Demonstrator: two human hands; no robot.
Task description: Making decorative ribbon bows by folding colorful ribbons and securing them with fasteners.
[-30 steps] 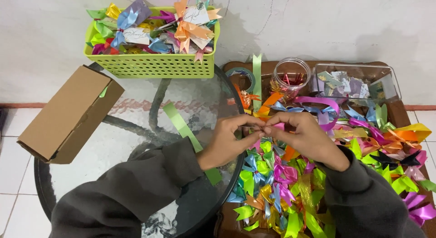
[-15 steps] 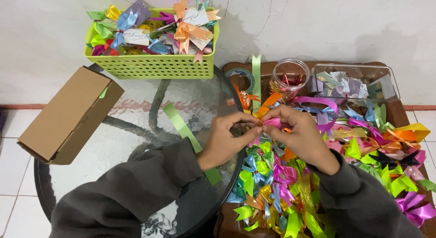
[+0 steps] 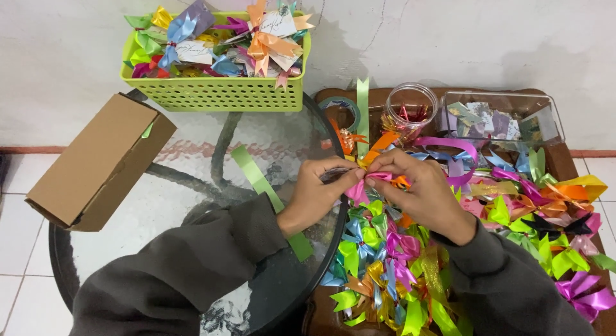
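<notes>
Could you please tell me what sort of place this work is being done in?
Probably a home craft corner: a round glass table on white floor tiles, a lime-green plastic basket of finished bows, and a pile of colourful ribbon bows.

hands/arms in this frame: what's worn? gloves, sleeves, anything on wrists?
Both hands are bare: left hand, right hand. No gloves, rings or wrist items visible. Both arms wear long dark grey sleeves of soft, sweatshirt-like fabric, with ribbed cuffs ending at the wrists.
</notes>
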